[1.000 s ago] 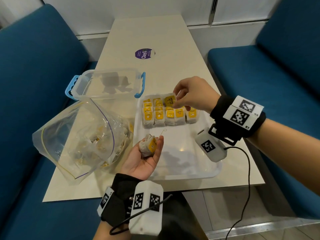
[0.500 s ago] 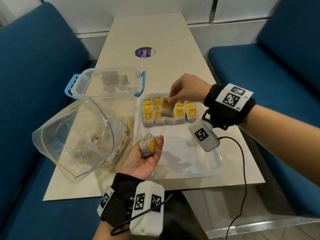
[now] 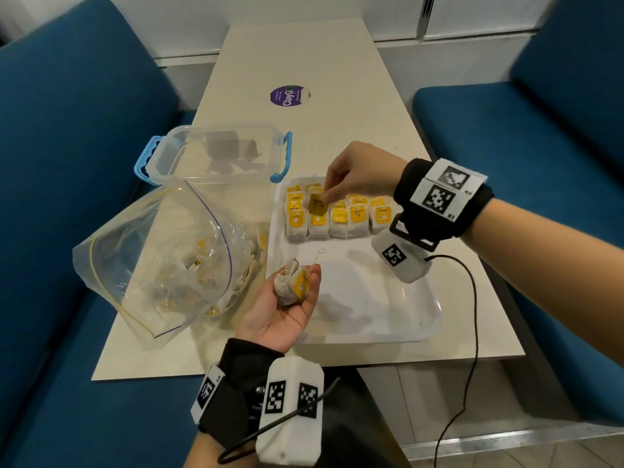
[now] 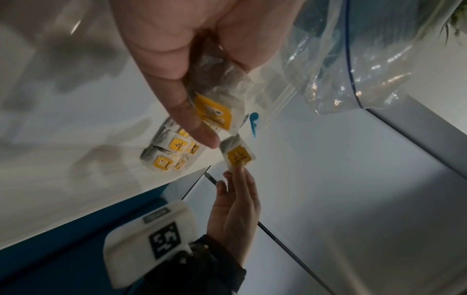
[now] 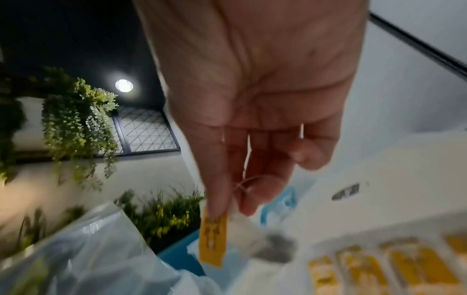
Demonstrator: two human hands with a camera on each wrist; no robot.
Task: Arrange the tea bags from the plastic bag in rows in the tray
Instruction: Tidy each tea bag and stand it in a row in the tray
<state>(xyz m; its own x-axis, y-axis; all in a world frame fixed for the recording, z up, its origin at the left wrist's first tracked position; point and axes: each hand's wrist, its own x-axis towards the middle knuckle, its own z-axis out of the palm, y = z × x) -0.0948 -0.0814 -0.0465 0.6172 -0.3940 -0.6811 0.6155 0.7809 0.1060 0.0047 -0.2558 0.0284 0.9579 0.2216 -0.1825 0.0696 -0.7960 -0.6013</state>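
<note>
A white tray [image 3: 371, 319] lies on the table with rows of yellow-tagged tea bags [image 3: 339, 219] across its far end. My right hand [image 3: 324, 198] pinches one tea bag [image 3: 316, 207] by its top and holds it just above the left part of those rows; the right wrist view shows it hanging from my fingertips [image 5: 215, 209]. My left hand [image 3: 305, 276] is palm up over the tray's near left edge, cupping a small bundle of tea bags [image 3: 291, 282]. The open plastic bag [image 3: 162, 261], with more tea bags inside, lies left of the tray.
A clear, lidless container with blue handles [image 3: 216, 153] stands behind the plastic bag, touching the tray's far left corner. A purple sticker [image 3: 289, 95] is further back on the table. Blue benches flank the table. A black cable [image 3: 472, 315] hangs off the right wrist.
My right hand has carried its tea bag leftward along the rows, from the middle to the left part. The left hand and its bundle have stayed in place.
</note>
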